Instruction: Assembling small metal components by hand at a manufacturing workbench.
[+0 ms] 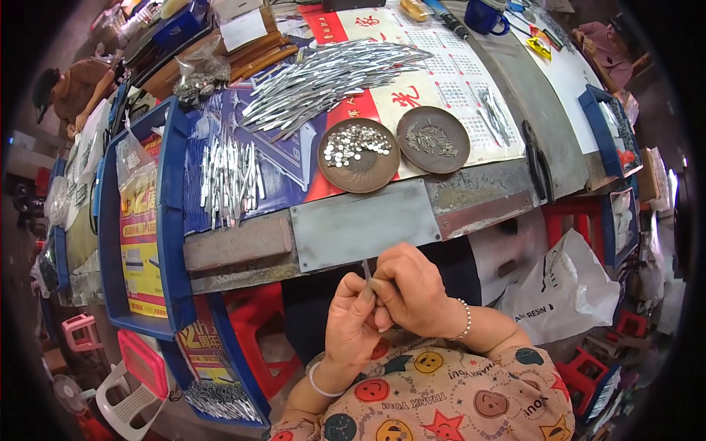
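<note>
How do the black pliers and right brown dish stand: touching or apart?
Apart: head view shows calendar paper between the pliers and right brown dish.

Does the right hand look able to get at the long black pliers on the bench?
Probably yes: nothing visible covers the long black pliers or blocks the way from the right hand, though its fingers appear to pinch a thin grey metal strip and may need to let go first.

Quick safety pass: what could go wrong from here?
The slim grey piece, pinched between left hand and right hand in front of the worn grey bench, could slip and fall. A bump might spill the small round silver discs from their shallow brown dish. The long black pliers, lying near the bench's front edge, could get knocked off.
</note>
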`<control>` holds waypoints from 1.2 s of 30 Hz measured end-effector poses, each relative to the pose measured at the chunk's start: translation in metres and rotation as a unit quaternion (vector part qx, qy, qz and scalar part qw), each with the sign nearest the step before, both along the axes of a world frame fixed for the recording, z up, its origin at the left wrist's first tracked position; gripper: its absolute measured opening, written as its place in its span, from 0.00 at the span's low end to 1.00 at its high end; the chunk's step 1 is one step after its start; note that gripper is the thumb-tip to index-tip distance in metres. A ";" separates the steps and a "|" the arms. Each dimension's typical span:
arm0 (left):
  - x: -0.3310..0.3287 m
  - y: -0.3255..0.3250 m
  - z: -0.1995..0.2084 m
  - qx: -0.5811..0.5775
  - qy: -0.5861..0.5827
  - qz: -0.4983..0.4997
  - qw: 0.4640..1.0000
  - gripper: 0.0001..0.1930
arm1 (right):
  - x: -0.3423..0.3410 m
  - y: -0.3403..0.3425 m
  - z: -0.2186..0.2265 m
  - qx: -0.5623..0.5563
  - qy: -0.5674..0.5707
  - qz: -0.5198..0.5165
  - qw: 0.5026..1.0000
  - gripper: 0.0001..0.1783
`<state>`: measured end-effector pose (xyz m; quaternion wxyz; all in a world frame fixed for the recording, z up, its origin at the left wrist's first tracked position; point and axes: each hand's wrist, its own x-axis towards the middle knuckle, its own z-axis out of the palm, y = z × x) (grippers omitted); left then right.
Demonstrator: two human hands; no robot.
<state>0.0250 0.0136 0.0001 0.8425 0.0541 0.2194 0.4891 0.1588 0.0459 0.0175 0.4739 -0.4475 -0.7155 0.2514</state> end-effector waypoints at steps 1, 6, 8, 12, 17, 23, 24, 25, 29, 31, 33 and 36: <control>0.000 -0.001 0.001 0.021 0.037 0.015 0.999 0.03 | -0.002 -0.001 -0.001 0.040 -0.029 -0.014 0.999 0.10; -0.002 -0.005 0.003 0.100 0.038 0.020 0.994 0.02 | 0.006 -0.008 0.006 -0.076 0.111 0.092 0.987 0.09; -0.002 -0.006 0.007 0.120 0.019 0.018 0.992 0.02 | 0.013 -0.007 0.006 -0.166 0.204 0.157 0.952 0.08; -0.005 -0.011 0.013 0.124 0.013 -0.030 0.992 0.03 | 0.023 -0.002 0.006 -0.282 0.310 0.266 0.868 0.07; -0.003 -0.014 0.018 0.092 0.068 0.008 0.993 0.03 | 0.015 -0.010 0.013 -0.141 0.125 0.143 0.972 0.09; -0.002 -0.014 0.013 0.069 0.087 0.010 0.994 0.03 | 0.004 -0.015 0.004 -0.037 0.044 0.066 0.996 0.10; -0.002 -0.014 0.014 0.069 0.086 0.009 0.994 0.03 | 0.004 -0.015 0.003 -0.040 0.047 0.068 0.996 0.11; -0.003 -0.013 0.015 0.066 0.075 0.006 0.995 0.03 | 0.005 -0.014 0.003 -0.040 0.047 0.069 0.996 0.11; -0.008 -0.015 0.014 0.059 0.058 -0.025 0.996 0.03 | 0.012 -0.006 0.007 -0.027 0.029 0.122 0.992 0.12; -0.009 -0.015 0.014 0.062 0.052 -0.023 0.996 0.03 | 0.012 -0.006 0.009 -0.029 0.023 0.136 0.990 0.12; -0.007 -0.016 0.015 0.064 0.046 -0.023 0.997 0.04 | 0.010 -0.009 0.011 -0.011 0.007 0.119 0.993 0.11; -0.009 -0.018 0.017 0.080 0.035 -0.013 0.996 0.04 | 0.010 -0.008 0.013 -0.087 0.112 0.169 0.975 0.06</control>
